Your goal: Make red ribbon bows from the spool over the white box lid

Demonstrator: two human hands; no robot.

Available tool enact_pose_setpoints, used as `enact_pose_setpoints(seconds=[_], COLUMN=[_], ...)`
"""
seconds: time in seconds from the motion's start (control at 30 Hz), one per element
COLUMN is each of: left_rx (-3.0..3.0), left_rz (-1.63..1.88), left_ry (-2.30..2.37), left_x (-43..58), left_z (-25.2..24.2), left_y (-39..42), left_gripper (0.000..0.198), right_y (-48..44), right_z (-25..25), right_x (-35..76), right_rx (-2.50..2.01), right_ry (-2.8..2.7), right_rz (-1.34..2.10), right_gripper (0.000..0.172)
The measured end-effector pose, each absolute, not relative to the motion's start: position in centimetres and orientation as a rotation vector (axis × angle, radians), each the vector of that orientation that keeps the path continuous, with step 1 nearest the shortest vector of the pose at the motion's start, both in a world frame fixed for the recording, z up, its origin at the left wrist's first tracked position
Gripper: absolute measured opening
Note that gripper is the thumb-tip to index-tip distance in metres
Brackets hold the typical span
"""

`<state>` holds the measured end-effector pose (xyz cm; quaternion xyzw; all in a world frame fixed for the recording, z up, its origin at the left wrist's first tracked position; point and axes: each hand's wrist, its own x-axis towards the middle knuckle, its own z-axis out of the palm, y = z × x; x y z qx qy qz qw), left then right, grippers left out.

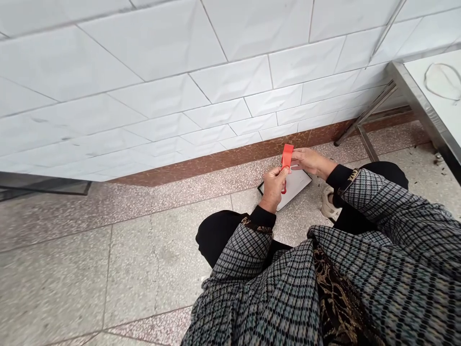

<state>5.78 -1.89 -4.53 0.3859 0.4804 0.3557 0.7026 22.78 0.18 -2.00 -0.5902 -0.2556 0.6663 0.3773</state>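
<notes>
A flat, bright red strip (287,154) stands up from my left hand (274,185), whose thumb and fingers are closed on its lower end. Below that grip, a small red curved piece (284,187) shows; whether it belongs to the same strip I cannot tell. My right hand (308,160) is at the strip's right edge, fingers stretched out and thumb apart, the fingertips seeming to touch it. Under both hands a white rectangular panel (297,189) with a dark edge lies on the floor, partly hidden by my left hand.
A white tiled wall (230,81) with a brown skirting (230,156) runs ahead of me. On the right stands a metal-framed table (414,81) with a thin loop (442,79) on top. A dark-framed object (43,185) juts in at left. Speckled floor (173,254) lies below.
</notes>
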Motion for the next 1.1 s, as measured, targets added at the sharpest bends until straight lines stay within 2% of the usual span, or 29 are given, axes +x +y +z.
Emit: enact_pose_setpoints(seconds=[0.3,0.5,0.63,0.83,1.1], left_rx=[0.877,1.028,1.087,0.98,0.841], left_rz=[0.738,0.944,0.936,0.825,0.722], left_ry=[1.157,1.156,1.066,1.054,0.907], left_x=[5.6,5.3,5.4,5.5,4.8], left_z=[-4.4,-4.6,-5.0,-5.2,-3.2], left_y=[-1.6,-1.5,-1.3,-0.9,-0.2], left_gripper=[0.045,0.031,0.033,0.048,0.056], right_y=[0.0,0.4,0.2,-0.1,-0.2], right_z=[-1.7,-1.2,-0.9,-0.8,-0.4], right_x=[22.9,23.4,23.5,23.5,23.8], right_rx=[-1.475,-1.548,-1.552,-1.519,-1.468], right_ry=[-0.557,-0.507,-0.475,-0.472,-0.701], right_rz=[1.85,1.903,1.938,1.953,1.967], right_gripper=[0.013,0.009,0.011,0.018,0.022])
